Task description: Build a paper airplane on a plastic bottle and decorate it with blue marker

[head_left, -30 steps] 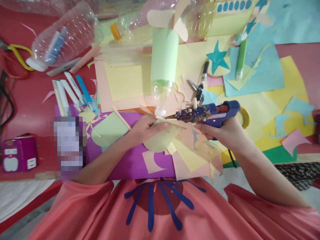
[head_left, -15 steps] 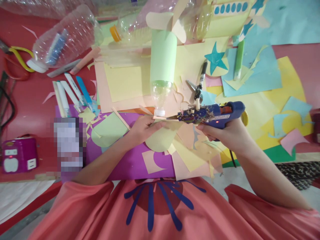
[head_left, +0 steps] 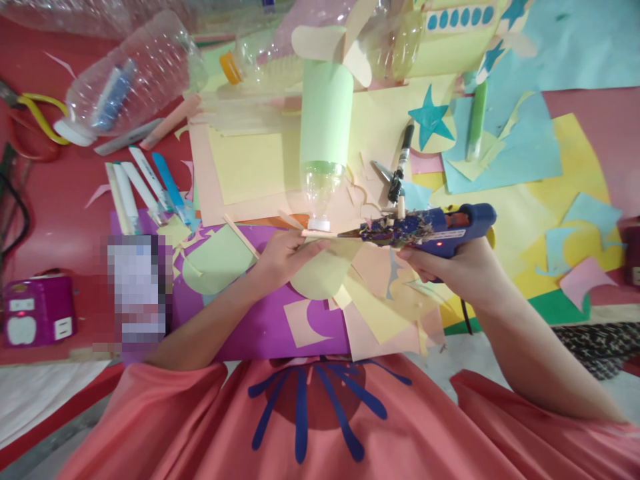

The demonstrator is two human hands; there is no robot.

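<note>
My right hand [head_left: 457, 270] grips a blue glue gun [head_left: 435, 225] whose nozzle is crusted with paper scraps and points left. My left hand [head_left: 285, 257] pinches a pale green paper piece [head_left: 323, 272] together with a thin wooden stick [head_left: 320, 235]. The gun's tip sits just right of the stick, close to my left fingers. Behind my hands stands a plastic bottle wrapped in light green paper [head_left: 325, 113], neck down, with its white cap [head_left: 319, 225] near the stick.
Coloured paper sheets and offcuts cover the red table [head_left: 65, 200]. Clear bottles [head_left: 133, 73], markers [head_left: 145, 187], yellow-handled scissors [head_left: 37, 117] and a purple power socket [head_left: 37, 310] lie at left. A black marker [head_left: 403, 157] and a green glue stick [head_left: 477, 120] lie at right.
The glue gun has drawn slightly to the right and up with my right hand. My left hand has kept its hold on the paper and stick, almost still.
</note>
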